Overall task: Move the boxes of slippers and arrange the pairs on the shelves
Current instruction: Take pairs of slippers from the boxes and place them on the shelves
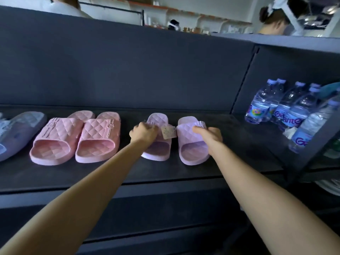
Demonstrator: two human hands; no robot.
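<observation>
Gripping left lilac slipper (157,150) by strap with left hand (144,133), right lilac slipper (192,146) with right hand (210,135), both on shelf (242,155) beside pink pair (99,134). Placing step, nearly done. Next, probably: align closer, release

Grey slipper (16,134) cut off left

Both hands grip a lilac pair on the dark shelf (239,159) — left hand (143,133) on the left slipper (156,144), right hand (211,137) on the right slipper (193,150) — beside a pink pair (77,138).
</observation>
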